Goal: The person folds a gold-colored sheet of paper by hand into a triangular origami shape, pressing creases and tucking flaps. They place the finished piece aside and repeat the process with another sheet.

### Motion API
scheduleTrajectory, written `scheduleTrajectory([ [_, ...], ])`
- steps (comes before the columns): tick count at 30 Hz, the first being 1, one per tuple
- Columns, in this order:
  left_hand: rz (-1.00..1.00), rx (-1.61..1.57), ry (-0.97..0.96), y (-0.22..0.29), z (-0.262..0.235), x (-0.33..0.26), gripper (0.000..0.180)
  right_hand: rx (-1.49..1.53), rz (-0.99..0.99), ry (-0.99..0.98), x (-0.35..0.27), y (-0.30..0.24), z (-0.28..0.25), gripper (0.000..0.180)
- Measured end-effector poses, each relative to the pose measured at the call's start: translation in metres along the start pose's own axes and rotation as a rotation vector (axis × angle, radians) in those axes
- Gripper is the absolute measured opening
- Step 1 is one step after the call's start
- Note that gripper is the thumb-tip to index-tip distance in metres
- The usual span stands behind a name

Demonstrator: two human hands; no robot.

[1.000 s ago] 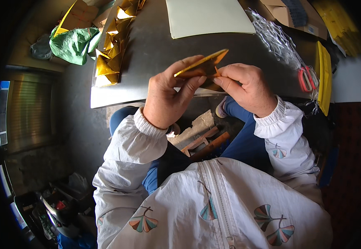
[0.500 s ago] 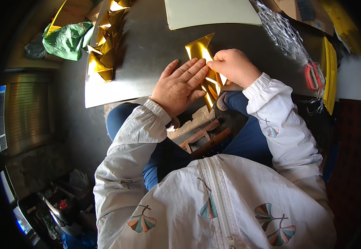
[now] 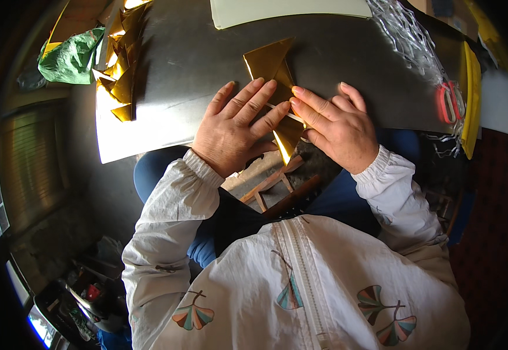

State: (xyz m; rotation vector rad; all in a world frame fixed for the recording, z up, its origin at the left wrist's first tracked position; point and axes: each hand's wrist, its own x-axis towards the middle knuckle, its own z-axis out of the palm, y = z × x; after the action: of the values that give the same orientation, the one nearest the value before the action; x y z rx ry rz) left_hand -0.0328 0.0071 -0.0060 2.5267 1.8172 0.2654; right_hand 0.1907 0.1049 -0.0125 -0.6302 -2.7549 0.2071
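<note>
A folded piece of shiny gold foil paper (image 3: 270, 60) lies at the near edge of the dark tabletop (image 3: 192, 64). Its upper end is a slanted point, and a narrow lower end hangs past the edge. My left hand (image 3: 230, 125) rests flat on its left side, fingers spread. From the right, my right hand (image 3: 343, 125) lies over its middle with fingers stretched out, index and middle fingertips on the foil beside my left index finger. A pale strip of the paper's edge shows between the hands. The fingers hide the folds in the middle.
Several folded gold foil pieces (image 3: 122, 70) stand in a row at the left, beside a green plastic bag (image 3: 73, 56). A pale sheet (image 3: 289, 9) lies at the far side. On the right are silver strands (image 3: 406, 41), red-handled scissors (image 3: 451, 102) and a yellow object (image 3: 471, 99).
My right hand has gone from a closed pinch on the foil to stretched fingers lying on it. My left hand stays flat on the foil. The whole view has shifted slightly.
</note>
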Motion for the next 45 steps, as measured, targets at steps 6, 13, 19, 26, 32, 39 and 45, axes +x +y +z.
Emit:
scheduleTrajectory([
  [6, -0.008, -0.029, 0.124, 0.007, 0.010, 0.000, 0.064, -0.011, -0.057, 0.178, -0.006, 0.000, 0.010, 0.033],
  [13, -0.015, -0.026, 0.097, 0.007, 0.007, 0.001, 0.061, 0.124, -0.162, 0.210, -0.016, 0.008, 0.008, 0.020],
  [19, -0.049, -0.034, 0.123, 0.010, 0.009, 0.002, 0.065, 0.105, -0.101, 0.241, -0.009, 0.002, 0.009, 0.021],
  [26, -0.068, -0.061, 0.090, 0.007, 0.007, 0.002, 0.062, 0.195, -0.027, 0.238, 0.003, -0.002, 0.007, 0.019],
  [32, -0.082, -0.159, 0.091, 0.004, 0.004, 0.001, 0.068, 0.314, 0.024, 0.217, 0.014, -0.002, 0.000, 0.014],
  [39, -0.157, -0.477, 0.310, -0.001, 0.006, 0.002, 0.072, 0.436, 0.172, 0.198, 0.023, -0.002, 0.000, 0.006],
  [45, -0.336, -0.616, 0.430, 0.011, 0.008, 0.011, 0.071, 0.462, 0.206, 0.189, 0.028, -0.003, 0.001, 0.010],
])
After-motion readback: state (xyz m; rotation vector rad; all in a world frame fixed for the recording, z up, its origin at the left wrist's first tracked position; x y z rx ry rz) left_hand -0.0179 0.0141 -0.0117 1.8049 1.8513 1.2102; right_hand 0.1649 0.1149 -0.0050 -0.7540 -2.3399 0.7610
